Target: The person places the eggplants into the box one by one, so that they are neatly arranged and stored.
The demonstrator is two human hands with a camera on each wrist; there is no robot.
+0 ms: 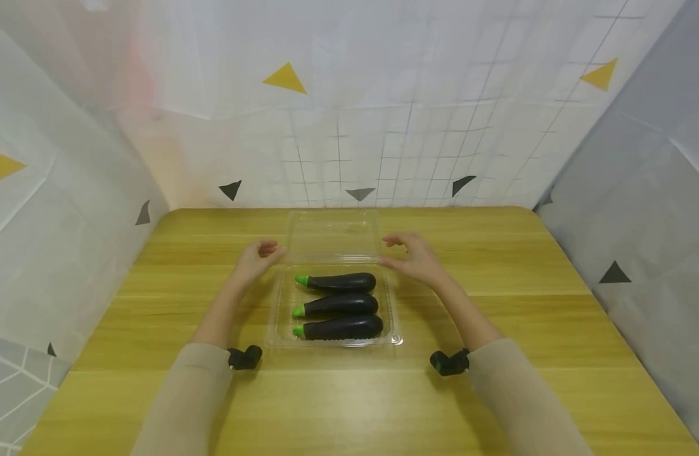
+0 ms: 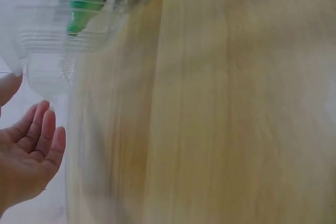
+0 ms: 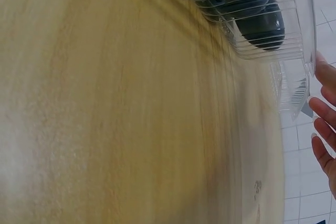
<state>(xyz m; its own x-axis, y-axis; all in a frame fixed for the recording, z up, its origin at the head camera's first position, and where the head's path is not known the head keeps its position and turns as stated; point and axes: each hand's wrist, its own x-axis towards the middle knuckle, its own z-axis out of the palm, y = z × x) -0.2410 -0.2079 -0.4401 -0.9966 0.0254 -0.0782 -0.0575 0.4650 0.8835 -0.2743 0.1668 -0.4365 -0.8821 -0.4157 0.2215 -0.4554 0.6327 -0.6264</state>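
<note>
A clear plastic clamshell box (image 1: 273, 316) sits in the middle of the wooden table, its lid (image 1: 332, 237) folded back on the far side. Three dark eggplants lie crosswise in the base: a far one (image 1: 343, 282), a middle one (image 1: 340, 305) and a near one (image 1: 345, 327), green stem ends to the left. At the hinge's left end is my left hand (image 1: 258, 259), fingers loosely bent, thumb tip right by the rim. My right hand (image 1: 414, 258) mirrors it on the right, thumb tip at the box's edge and fingers spread beside the lid.
The wooden table (image 1: 343, 405) ends at a pale patterned wall sheet (image 1: 338, 126) behind the lid. Similar sheets stand on both sides. A small black wrist camera (image 1: 245, 358) is strapped on the left wrist, another camera (image 1: 448, 362) on the right.
</note>
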